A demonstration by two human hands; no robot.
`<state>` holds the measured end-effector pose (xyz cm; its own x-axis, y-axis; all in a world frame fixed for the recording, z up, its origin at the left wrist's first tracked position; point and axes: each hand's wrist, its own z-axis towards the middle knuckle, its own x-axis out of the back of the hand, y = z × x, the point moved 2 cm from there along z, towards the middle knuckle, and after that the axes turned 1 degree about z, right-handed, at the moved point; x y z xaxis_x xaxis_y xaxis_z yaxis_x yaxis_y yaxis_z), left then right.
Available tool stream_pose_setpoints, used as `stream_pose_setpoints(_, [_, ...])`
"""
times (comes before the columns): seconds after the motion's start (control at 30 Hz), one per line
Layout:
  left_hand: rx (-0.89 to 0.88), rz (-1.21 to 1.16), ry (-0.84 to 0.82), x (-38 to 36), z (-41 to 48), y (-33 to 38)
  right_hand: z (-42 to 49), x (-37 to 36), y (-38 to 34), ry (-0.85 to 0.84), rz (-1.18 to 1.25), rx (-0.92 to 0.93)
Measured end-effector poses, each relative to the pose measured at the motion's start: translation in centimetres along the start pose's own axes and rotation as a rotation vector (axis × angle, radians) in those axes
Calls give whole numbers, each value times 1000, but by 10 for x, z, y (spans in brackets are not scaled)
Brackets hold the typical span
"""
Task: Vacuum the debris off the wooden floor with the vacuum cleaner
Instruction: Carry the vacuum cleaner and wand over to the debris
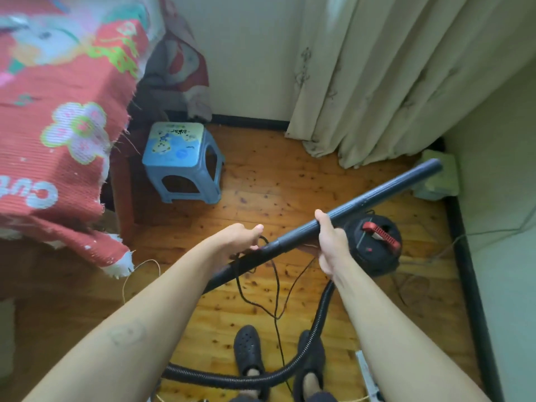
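I hold a long black vacuum tube [377, 195] slanting up to the right, off the floor, its open end near the right wall. My right hand [330, 242] grips the tube at its middle. My left hand [243, 237] grips the lower section near the joint. A ribbed black hose [313, 338] curves from the tube down past my feet. The vacuum's round black body [374, 245] with a red handle sits on the wooden floor [275, 181] behind my right hand. Small dark specks of debris dot the boards.
A blue plastic stool [182, 161] stands by the bed with a red flowered cover [58, 111] at left. Cream curtains [391, 76] hang at back right. A thin black cord [275, 285] loops over the floor. My dark shoes [248, 352] are at the bottom. A green block [441, 178] lies in the corner.
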<state>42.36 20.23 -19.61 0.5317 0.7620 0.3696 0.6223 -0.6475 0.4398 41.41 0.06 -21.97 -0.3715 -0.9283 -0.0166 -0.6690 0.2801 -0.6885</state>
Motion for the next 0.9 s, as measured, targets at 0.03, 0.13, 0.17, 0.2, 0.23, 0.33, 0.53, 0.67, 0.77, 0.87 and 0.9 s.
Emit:
stream_pose_setpoints(0.03, [-16,-103,4,-3,-8,14,-6,1,2,-17,-6,-15])
stream_pose_setpoints(0.13, [-131,-299,-27,-11,-27,46,-20,-3,10,-63,-28,-50])
stream_pose_setpoints(0.17, [-185,-326,-78,-15,-34,54,-26,-4,11,-107,-15,-54])
stream_pose_setpoints(0.2, [-236,-366,-145,-22,-40,61,-33,-5,11,-168,-6,-53])
stream_pose_setpoints(0.23, [-273,-431,-215,-27,-44,68,-38,-6,10,-233,-12,-44])
stream_pose_setpoints(0.33, [-315,-533,-346,-38,-53,82,-51,-4,8,-389,-6,-55])
stream_pose_setpoints(0.53, [-443,-26,-316,-44,-59,101,-71,21,4,-602,-120,-128])
stream_pose_setpoints(0.67, [-449,-15,-216,-60,-56,105,-77,30,-12,-720,-88,-221])
stream_pose_setpoints(0.77, [-431,9,-126,-67,-53,106,-77,45,-33,-872,-195,-281])
stream_pose_setpoints(0.87, [-393,155,-3,-58,-49,95,-70,66,-56,-790,-244,-246])
stream_pose_setpoints(0.9, [-370,201,10,-53,-49,89,-66,72,-66,-710,-208,-193])
